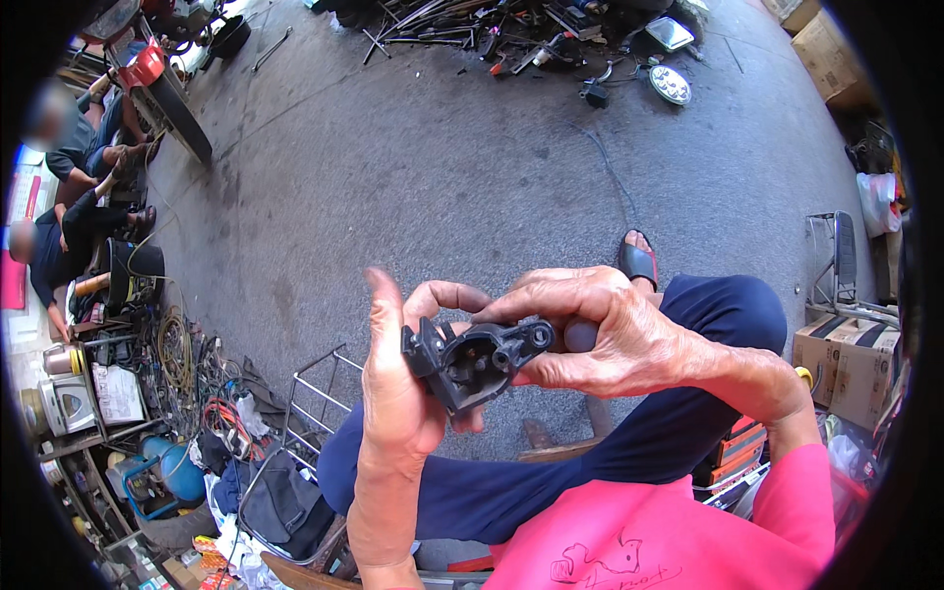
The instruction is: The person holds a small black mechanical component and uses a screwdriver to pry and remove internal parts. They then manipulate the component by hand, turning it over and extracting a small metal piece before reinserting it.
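Above my lap I hold a small black hollow housing (477, 359), its open side with ribs and bosses facing up. It resembles a motorcycle handlebar switch housing, but the exact kind is unclear. My left hand (398, 379) grips its left side, with the thumb sticking up and the fingers curled behind and beneath it. My right hand (610, 339) closes on the narrow right end, which has a round screw hole. A dark rounded end (580, 335) shows between the right fingers; the rest of that thing is hidden in the hand.
Scrap parts (501, 29) lie heaped at the far side, with a round lamp (671, 86) near them. Two people sit at the left by a motorcycle wheel (172, 113). Cables (177, 349) and a blue tank (177, 467) are at left, cardboard boxes (851, 364) at right.
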The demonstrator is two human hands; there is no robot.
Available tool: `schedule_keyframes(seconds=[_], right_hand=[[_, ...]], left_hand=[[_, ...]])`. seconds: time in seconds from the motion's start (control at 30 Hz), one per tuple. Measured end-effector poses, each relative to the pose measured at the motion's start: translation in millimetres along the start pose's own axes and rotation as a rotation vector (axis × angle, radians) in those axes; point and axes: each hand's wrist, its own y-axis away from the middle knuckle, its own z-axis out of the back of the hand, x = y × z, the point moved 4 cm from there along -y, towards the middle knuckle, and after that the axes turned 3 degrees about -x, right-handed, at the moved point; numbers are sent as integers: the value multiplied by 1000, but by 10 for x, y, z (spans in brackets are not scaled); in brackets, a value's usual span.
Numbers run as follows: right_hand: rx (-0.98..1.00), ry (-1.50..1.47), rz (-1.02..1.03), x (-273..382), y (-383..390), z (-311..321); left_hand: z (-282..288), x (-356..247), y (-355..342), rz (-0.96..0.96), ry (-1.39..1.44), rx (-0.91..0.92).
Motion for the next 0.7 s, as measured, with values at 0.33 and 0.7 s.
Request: schedule_keyframes(seconds=[0.33,0.7], right_hand=[[-63,-84,85,-120,29,-43],[-49,-42,80,-42,49,-54]], left_hand=[[-142,-201,221,-461,-532,-148],[-128,-221,236,-522,-655,-220]])
